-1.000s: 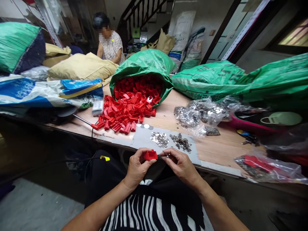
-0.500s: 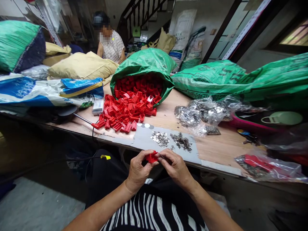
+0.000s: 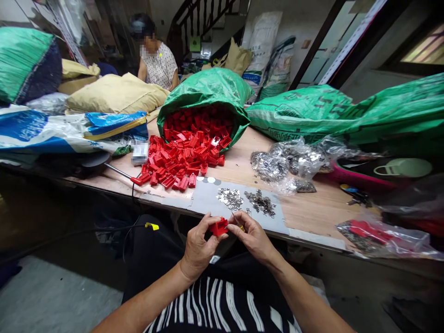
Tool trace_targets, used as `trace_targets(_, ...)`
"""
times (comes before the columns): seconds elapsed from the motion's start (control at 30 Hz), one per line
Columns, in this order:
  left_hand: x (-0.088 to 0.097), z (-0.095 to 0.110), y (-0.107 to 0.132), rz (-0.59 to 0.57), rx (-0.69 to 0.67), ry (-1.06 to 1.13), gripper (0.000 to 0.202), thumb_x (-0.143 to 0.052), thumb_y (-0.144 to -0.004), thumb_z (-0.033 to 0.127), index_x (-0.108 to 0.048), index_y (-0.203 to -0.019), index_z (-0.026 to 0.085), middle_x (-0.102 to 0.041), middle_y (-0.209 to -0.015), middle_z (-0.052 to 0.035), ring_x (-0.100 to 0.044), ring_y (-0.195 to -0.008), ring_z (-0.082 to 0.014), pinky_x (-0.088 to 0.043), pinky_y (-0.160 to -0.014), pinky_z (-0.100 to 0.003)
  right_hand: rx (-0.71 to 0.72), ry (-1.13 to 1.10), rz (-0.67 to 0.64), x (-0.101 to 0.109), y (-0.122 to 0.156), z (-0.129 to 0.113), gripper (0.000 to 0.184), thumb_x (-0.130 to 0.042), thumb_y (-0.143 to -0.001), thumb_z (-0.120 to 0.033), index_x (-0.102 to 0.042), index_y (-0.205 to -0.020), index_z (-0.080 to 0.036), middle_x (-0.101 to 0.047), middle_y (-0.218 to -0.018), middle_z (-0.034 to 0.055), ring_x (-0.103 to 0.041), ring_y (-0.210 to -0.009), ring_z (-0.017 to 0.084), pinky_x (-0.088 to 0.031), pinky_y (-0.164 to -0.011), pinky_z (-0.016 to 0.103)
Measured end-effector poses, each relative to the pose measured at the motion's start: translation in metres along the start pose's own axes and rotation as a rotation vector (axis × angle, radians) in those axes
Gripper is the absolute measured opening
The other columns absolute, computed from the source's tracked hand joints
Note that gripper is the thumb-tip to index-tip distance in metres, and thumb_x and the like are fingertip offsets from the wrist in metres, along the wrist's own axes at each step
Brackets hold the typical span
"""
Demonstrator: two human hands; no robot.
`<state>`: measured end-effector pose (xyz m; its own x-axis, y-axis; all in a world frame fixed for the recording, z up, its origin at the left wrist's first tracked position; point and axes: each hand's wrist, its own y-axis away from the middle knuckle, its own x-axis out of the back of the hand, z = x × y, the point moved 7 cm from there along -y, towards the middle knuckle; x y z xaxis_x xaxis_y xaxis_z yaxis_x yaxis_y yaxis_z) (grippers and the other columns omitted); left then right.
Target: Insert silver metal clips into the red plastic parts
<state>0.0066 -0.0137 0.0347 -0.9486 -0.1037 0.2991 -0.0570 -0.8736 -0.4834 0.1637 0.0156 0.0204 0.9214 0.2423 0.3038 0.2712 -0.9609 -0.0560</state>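
My left hand point(image 3: 199, 243) pinches a small red plastic part point(image 3: 218, 226) just in front of the table's near edge. My right hand point(image 3: 253, 237) is closed beside it, fingertips touching the red part and gripping a thin tool with a yellowish handle point(image 3: 237, 223). Two small heaps of tiny metal pieces point(image 3: 230, 198) lie on a grey sheet point(image 3: 208, 199) just beyond my hands. Further back, many red plastic parts point(image 3: 180, 162) spill out of an open green sack point(image 3: 208, 90).
Clear bags of metal pieces point(image 3: 287, 162) lie right of the red pile, a bag with red items point(image 3: 378, 236) at the near right. Green sacks point(image 3: 347, 115) line the back right; blue-white and tan sacks point(image 3: 104, 97) the left. Another person point(image 3: 156, 60) sits beyond the table.
Both hands have risen slightly toward the table edge. The red part has been turned in my left fingers, and my right fingers have moved in closer against it.
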Motion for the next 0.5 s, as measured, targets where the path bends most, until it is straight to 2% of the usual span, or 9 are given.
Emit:
trace_targets(0.3, -0.0004, 0.0007, -0.001, -0.022, 0.017, -0.025, 0.032, -0.068, -0.08, 0.024, -0.061, -0.111, 0.022, -0.073, -0.104, -0.0055, -0.064, -0.112, -0.0229, -0.052, -0.096, -0.036, -0.059, -0.114, -0.057, -0.0039, -0.0017, -0.0016, 0.027, -0.062, -0.082, -0.045, -0.053, -0.082, -0.02, -0.051, -0.079, -0.001, -0.047, -0.075, 0.014, -0.039, -0.07, 0.026)
trace_targets(0.5, -0.0042, 0.0068, 0.0027, -0.069, -0.053, -0.027, 0.034, -0.067, -0.081, 0.02, -0.06, -0.113, 0.024, -0.072, -0.108, -0.0052, -0.064, -0.112, -0.0226, -0.051, -0.097, -0.036, -0.047, -0.09, -0.076, -0.0085, 0.0013, 0.0061, 0.027, -0.063, -0.083, -0.042, -0.047, -0.08, -0.02, -0.046, -0.078, -0.0022, -0.044, -0.074, 0.013, -0.04, -0.068, 0.026)
